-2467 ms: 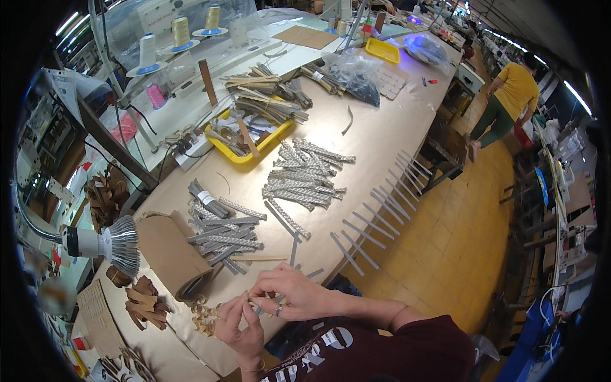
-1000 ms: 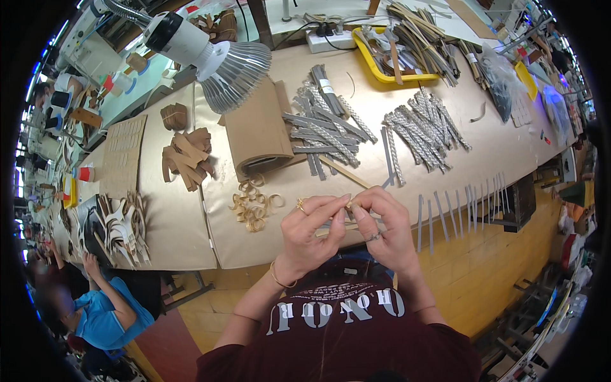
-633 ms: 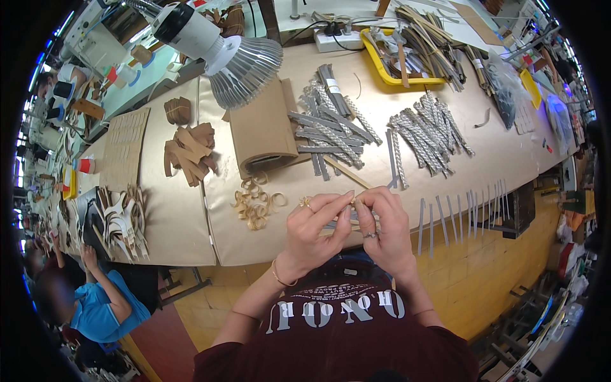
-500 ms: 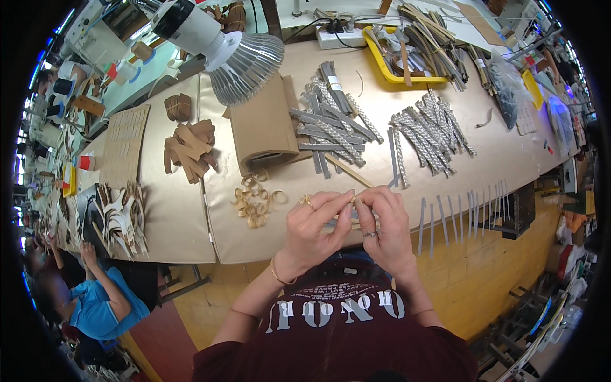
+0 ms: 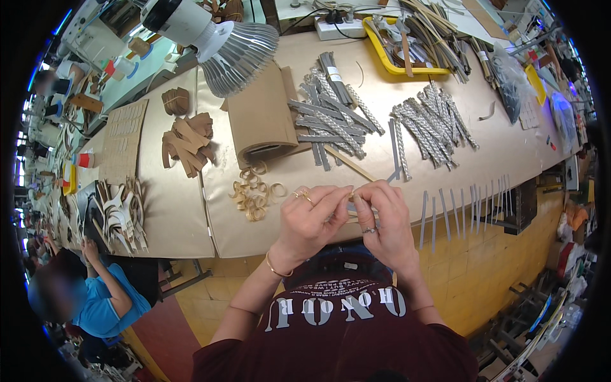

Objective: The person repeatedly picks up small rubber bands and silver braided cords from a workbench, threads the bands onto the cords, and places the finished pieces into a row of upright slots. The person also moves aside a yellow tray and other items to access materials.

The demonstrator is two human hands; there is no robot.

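Note:
Near the table's front edge, my left hand (image 5: 312, 219) and my right hand (image 5: 385, 219) meet fingertip to fingertip. Both are closed in a pinch on a small yellowish-tan piece, mostly hidden by the fingers; its kind I cannot make out. Parts of grey and tan strips show on the table behind the fingers. Left of my left hand lies a loose heap of curled tan strips (image 5: 254, 197). Beyond the hands a long tan strip (image 5: 350, 163) rests slantwise. Further back are a mixed pile of grey strips and braids (image 5: 331, 121) and a pile of silver-grey braided straps (image 5: 433, 124).
Grey strips (image 5: 447, 210) hang over the front edge at right. A metal-finned lamp (image 5: 238, 57) juts over the table, near a rolled brown sheet (image 5: 261, 121). Brown strips (image 5: 189, 143) lie left. A yellow tray (image 5: 414, 71) stands behind. A co-worker in blue (image 5: 114, 305) sits at left.
The whole view has shifted slightly. My hands keep their pinch, with the fingertips a little turned. The co-worker at left has leaned further into view.

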